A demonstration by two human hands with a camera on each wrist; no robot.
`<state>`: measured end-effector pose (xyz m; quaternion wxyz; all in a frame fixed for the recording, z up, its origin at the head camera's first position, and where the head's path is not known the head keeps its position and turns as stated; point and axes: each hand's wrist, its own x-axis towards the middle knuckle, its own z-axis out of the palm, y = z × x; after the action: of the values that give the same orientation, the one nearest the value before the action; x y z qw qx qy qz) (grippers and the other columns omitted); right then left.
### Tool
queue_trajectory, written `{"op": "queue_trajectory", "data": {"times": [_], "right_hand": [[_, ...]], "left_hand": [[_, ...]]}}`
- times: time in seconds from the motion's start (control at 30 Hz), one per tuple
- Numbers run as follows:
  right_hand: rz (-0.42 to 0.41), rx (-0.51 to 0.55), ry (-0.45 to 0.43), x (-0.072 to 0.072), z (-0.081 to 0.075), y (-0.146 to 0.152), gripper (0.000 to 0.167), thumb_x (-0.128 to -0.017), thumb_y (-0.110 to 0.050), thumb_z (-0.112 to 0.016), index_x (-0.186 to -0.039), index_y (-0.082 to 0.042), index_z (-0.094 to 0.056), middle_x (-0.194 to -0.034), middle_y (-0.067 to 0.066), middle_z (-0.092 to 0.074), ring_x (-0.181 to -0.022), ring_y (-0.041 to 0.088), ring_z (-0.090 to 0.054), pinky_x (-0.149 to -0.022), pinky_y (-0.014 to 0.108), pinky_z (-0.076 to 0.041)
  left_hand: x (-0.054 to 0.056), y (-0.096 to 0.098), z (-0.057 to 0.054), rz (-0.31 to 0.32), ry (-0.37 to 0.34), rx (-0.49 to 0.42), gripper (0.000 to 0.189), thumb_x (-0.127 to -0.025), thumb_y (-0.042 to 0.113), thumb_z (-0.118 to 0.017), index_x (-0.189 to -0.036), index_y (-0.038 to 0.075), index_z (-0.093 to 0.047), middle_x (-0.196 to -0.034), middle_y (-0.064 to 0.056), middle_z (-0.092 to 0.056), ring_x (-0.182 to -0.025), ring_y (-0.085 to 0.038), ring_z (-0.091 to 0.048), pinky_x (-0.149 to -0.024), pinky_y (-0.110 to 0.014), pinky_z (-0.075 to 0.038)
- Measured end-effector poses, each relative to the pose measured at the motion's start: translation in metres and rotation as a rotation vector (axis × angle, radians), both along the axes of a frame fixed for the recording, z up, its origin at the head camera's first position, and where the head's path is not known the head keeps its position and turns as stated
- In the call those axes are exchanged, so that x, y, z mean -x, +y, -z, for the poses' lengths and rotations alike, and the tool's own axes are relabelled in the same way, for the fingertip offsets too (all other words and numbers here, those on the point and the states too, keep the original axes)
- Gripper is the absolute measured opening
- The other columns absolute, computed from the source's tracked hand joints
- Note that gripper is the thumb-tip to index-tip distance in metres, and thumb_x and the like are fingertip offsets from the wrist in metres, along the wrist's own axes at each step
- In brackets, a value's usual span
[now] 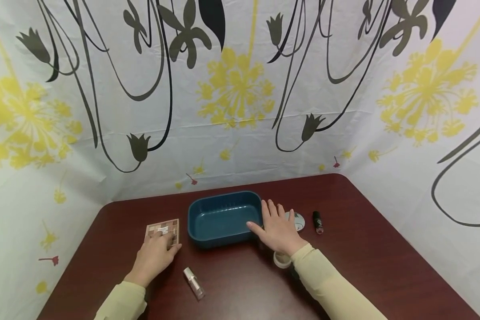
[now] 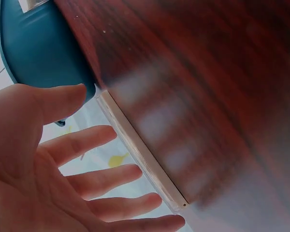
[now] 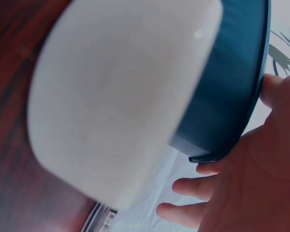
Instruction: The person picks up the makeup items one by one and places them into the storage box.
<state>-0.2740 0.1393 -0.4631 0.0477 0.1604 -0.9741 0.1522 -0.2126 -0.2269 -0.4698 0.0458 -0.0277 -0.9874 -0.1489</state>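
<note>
An eyeshadow palette (image 1: pixel 152 227) with several brown and beige squares lies left of a dark blue basin (image 1: pixel 224 222). My left hand (image 1: pixel 154 257) reaches over its near part, fingers extended; in the left wrist view the fingertips are right at the palette's pale edge (image 2: pixel 142 150). At the basin's right end is my right hand (image 1: pixel 280 231), its fingers spread and straight, with the thumb overlapping the rim. In the right wrist view this hand (image 3: pixel 251 179) stands alongside the basin wall (image 3: pixel 222 96). A white jar (image 1: pixel 281 261) sits partly hidden beneath my right wrist.
A lip gloss tube (image 1: pixel 194 283) lies on the dark red table (image 1: pixel 232 284) in front of the basin. Past my right hand are a round patterned compact (image 1: pixel 300 222) and a small black-capped tube (image 1: pixel 318 221). A flower-printed cloth (image 1: pixel 240 155) hangs behind the table.
</note>
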Motion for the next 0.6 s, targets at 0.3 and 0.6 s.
{"op": "queue_trajectory", "data": {"times": [0.3, 0.6], "right_hand": [[0.005, -0.014, -0.006, -0.0015, -0.0003, 0.0015, 0.097, -0.095, -0.076, -0.036, -0.162, -0.008, -0.017, -0.164, 0.018, -0.021, -0.147, 0.046, -0.023, -0.11, 0.074, -0.008], [0.009, -0.007, -0.004, -0.0004, -0.0016, 0.0012, 0.099, -0.093, -0.078, -0.036, -0.161, -0.008, -0.02, -0.163, 0.019, -0.023, -0.146, 0.046, -0.024, -0.11, 0.074, -0.009]], "left_hand": [[0.0036, -0.0007, -0.0012, -0.016, 0.028, -0.038, 0.032, -0.088, 0.034, -0.08, -0.11, 0.01, -0.077, -0.091, -0.006, -0.073, -0.078, -0.025, -0.066, -0.059, -0.048, -0.054], [0.0064, -0.0031, -0.0032, -0.056, 0.011, -0.084, 0.033, -0.083, 0.031, -0.084, -0.105, 0.006, -0.08, -0.099, -0.013, -0.076, -0.071, -0.022, -0.067, -0.055, -0.041, -0.052]]}}
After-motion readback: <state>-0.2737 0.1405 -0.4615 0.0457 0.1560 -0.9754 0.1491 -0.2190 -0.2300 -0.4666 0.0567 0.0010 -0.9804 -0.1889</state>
